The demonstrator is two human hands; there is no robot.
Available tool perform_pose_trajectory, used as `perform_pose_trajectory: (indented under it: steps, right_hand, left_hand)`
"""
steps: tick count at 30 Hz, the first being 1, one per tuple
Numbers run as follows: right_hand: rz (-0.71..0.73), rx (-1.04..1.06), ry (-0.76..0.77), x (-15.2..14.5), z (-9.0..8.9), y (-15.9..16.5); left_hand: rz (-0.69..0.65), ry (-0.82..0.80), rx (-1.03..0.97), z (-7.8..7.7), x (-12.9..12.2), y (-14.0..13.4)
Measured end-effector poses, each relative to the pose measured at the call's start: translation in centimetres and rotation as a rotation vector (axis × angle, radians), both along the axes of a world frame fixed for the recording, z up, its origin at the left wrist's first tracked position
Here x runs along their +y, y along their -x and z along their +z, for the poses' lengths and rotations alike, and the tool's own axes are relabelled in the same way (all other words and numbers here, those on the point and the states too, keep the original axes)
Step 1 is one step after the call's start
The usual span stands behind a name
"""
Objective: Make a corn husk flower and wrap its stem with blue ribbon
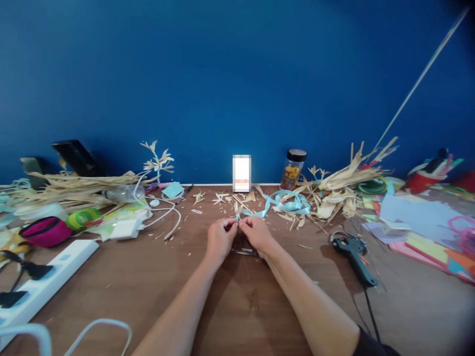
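Note:
Fingertips pinched together, my left hand (220, 238) holds a small dried-husk flower (237, 209) upright by its stem. My right hand (257, 233) pinches close beside it, on the light blue ribbon (260, 214) at the stem. From there the ribbon runs right to a loose ribbon coil (289, 201) on the table. The exact grip of the fingertips is small and partly hidden. Under my hands lies a dark, thin object (245, 252), mostly covered. Scraps of husk (221, 199) are scattered just beyond my fingers.
A glue gun (354, 257) lies right, its cord trailing forward. Husk bundles (339, 190) and a black-lidded jar (292, 170) stand behind, with coloured paper (419, 217) far right. Left are a power strip (48, 282), white cables, a pink pouch (46, 231) and a finished-looking husk flower stalk (159, 162).

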State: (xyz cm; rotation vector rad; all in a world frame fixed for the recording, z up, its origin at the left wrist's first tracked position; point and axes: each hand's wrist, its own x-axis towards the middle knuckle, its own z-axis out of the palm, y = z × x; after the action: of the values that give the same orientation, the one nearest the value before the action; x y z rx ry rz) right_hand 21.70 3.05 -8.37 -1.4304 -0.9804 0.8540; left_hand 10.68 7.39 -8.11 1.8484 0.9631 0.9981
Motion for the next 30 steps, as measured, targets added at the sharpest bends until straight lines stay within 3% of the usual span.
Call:
perform_pose_trajectory:
  steps: [5,13,22,30]
  right_hand:
    - [-0.038,-0.088,0.007,0.1,-0.2,0.2]
    - [0.010,-0.218,-0.022,0.1,-0.2,-0.1]
    - [-0.021,-0.070,-0.022,0.0,0.0,-0.2]
    - [0.004,0.070,-0.059,0.0,0.2,-0.5]
  left_hand:
    - [0.092,-0.157,0.092,0.5,-0.6,-0.3]
    - [0.131,-0.276,0.136,0.4,-0.7,-0.2]
    - [0.106,-0.348,0.133,0.1,-1.2,-0.5]
    - [0.067,-0.275,0.017,0.5,-1.4,-0.6]
